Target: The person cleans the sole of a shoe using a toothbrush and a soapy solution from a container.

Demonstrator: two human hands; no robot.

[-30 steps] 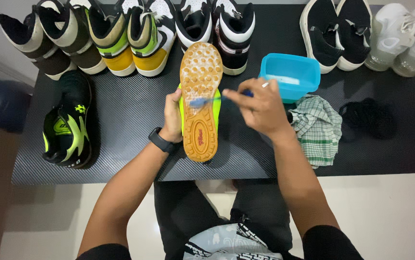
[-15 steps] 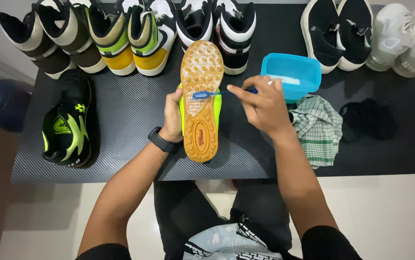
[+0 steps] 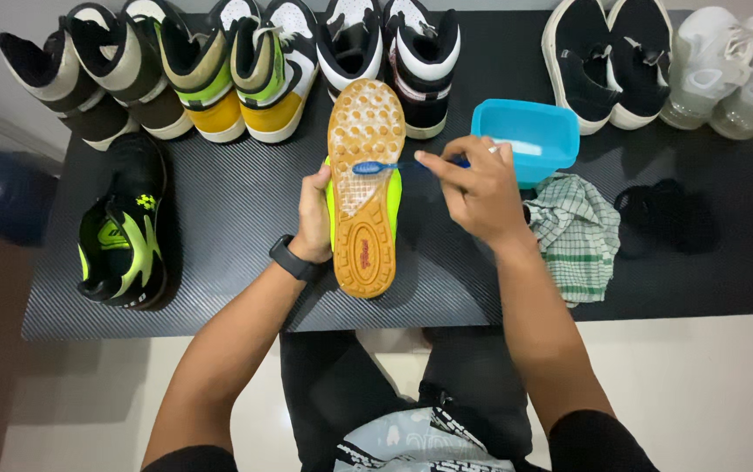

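Shoe (image 3: 364, 197) held sole-up over the middle of the black tabletop (image 3: 237, 210), toe pointing away from the person, heel toward the near edge. Left hand (image 3: 313, 214) has its grip closed around the shoe's left flank, thumb on the sole edge, black watch on that wrist. Right hand (image 3: 478, 188) has a closed pinch grip on a blue toothbrush (image 3: 376, 167), whose bristle head lies across the studded forefoot of the sole.

Judgement on doing this well: keep the left grip firm so the shoe does not rock, work short strokes across the stud rows, press lightly so bristles get between the nubs, tilt the sole slightly toward the blue tub (image 3: 527, 138) so drips stay off the lap.

Edges and room: tub sits just beside the right hand, behind it, so a short reach only. Checked cloth (image 3: 576, 234) lies just right of the right wrist, touching or nearly touching the tub's front. Dark bundle (image 3: 663, 217) sits further right. Row of sneakers (image 3: 219, 70) along the far edge sits close to the shoe's toe, so there is little room forward. Matching black and neon shoe (image 3: 123, 223) lies well apart on the left. Open tabletop lies between that shoe and the left hand. The heel sits near the front edge, so pulling back risks slipping off.
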